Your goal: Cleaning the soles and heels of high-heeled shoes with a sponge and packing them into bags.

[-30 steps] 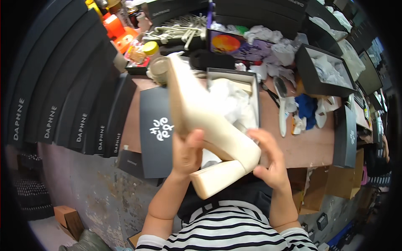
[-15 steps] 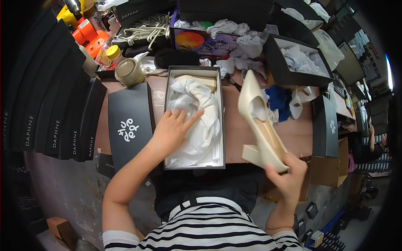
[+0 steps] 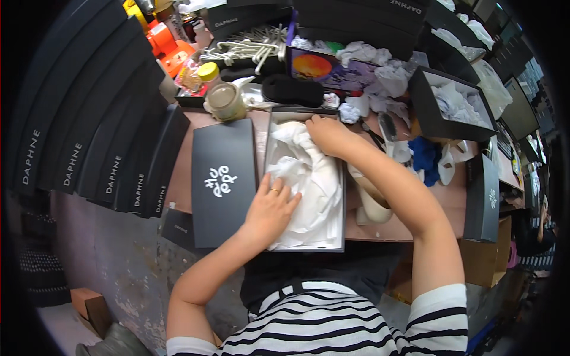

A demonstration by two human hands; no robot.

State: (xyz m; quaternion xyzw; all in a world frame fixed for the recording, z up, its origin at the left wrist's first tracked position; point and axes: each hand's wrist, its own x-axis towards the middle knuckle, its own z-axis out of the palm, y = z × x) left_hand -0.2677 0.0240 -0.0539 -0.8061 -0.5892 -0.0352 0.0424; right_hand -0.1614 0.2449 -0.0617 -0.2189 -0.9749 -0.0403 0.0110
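Note:
A black shoebox (image 3: 342,207) with a white lining stands on the table in front of me, filled with crumpled white tissue paper (image 3: 309,202). Cream material shows at the box's far end, partly under the paper. My left hand (image 3: 271,209) lies on the paper at the near left, fingers apart. At the far end of the box my right hand (image 3: 329,135) has its fingers curled down into the contents; what they grip is hidden. A cream heeled shoe (image 3: 374,209) lies right of the box, partly covered by my right forearm.
Left of the box lies a black lid (image 3: 222,178), with stacked black shoeboxes (image 3: 119,118) beyond it. A yellow-capped jar (image 3: 225,101), white hooks (image 3: 255,47) and a box of crumpled paper (image 3: 454,104) stand behind. Blue cloth (image 3: 424,160) lies at right.
My right hand has put the cream shoe down on the table right of the box and reached into the box's far end. My left hand stays on the tissue paper. The view has shifted.

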